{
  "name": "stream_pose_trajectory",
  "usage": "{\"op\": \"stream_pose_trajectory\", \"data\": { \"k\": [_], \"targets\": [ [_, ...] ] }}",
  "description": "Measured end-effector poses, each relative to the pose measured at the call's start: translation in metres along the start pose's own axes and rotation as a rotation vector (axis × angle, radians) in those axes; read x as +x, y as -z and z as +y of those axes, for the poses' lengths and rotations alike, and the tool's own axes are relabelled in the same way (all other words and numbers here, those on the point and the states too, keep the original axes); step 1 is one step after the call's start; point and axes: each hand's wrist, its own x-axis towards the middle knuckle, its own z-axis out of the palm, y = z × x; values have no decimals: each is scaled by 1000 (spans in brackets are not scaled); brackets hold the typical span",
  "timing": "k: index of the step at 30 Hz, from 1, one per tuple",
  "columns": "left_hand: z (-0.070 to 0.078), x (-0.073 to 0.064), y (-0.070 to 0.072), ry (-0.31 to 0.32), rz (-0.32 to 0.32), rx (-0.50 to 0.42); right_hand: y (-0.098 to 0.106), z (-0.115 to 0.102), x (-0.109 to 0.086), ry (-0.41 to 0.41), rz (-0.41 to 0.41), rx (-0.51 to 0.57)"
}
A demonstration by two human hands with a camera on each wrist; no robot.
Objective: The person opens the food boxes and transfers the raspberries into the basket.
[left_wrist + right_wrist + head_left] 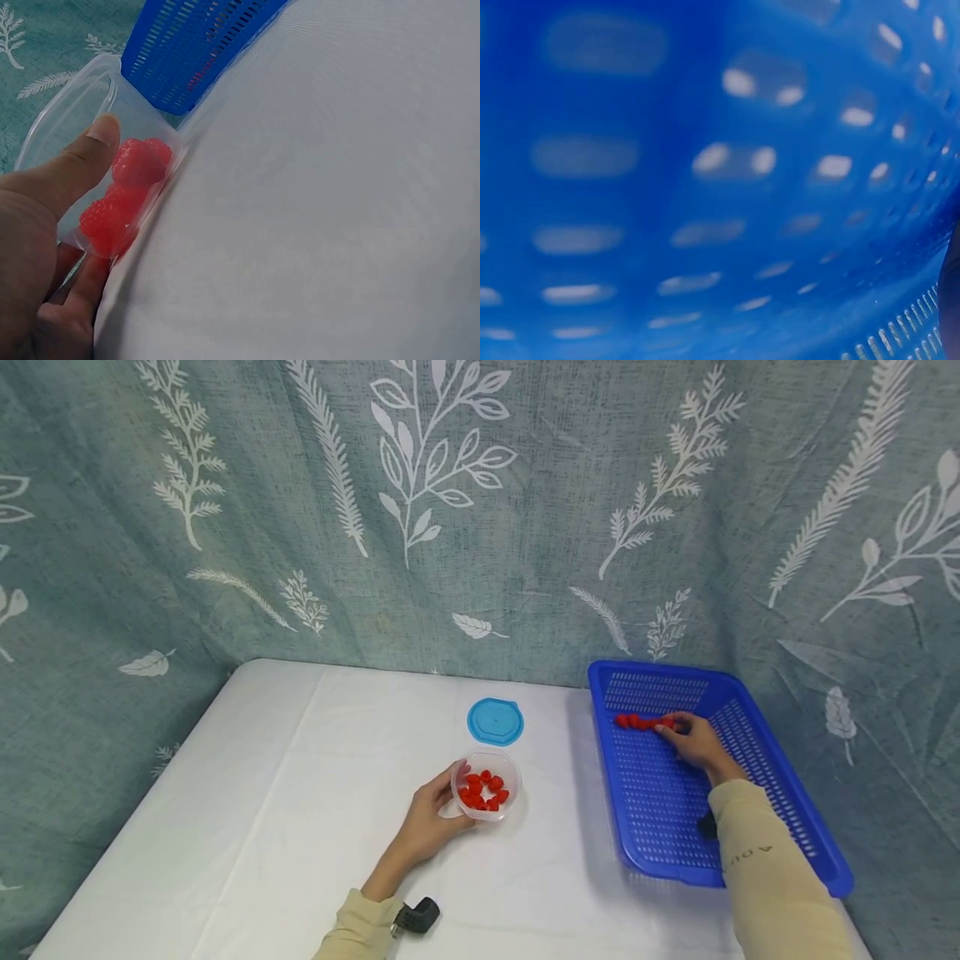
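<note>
My left hand (433, 818) grips a clear plastic tub (512, 768) from its left side on the white table, thumb along the near wall. Several red raspberries (135, 165) lie in the bottom of the tub, seen through its wall in the left wrist view. Inside the blue basket (611, 777), my right hand (696, 743) reaches to the far part of the floor and pinches a raspberry at the end of a short row of raspberries (633, 721). The right wrist view shows mostly the slotted basket wall, with only a dark edge of the hand at the right.
A round light-blue lid (495, 722) lies flat on the white table (315, 760), just beyond the tub. The basket stands at the table's right side, its raised walls around my right hand. A green leaf-patterned curtain (525, 568) hangs behind the table.
</note>
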Motion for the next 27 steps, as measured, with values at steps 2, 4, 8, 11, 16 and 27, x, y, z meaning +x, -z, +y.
{"op": "stream_pose_trajectory", "data": {
  "k": [2,4,8,11,16,27],
  "targets": [
    [0,0,0,-4,2,7,0,-1,0,5,1,4],
    [0,0,1,-4,0,10,-1,-1,0,1,1,4],
    [-2,0,1,-1,0,12,1,-6,-2,-12,-7,-10],
    [-2,0,0,-2,-1,5,4,-11,-4,-31,-16,-29],
    [-2,-1,-1,4,-3,10,11,-21,-4,-45,-33,-75],
    [-1,0,-2,-23,5,-15,33,-109,-23,-30,-175,-136]
  ]
}}
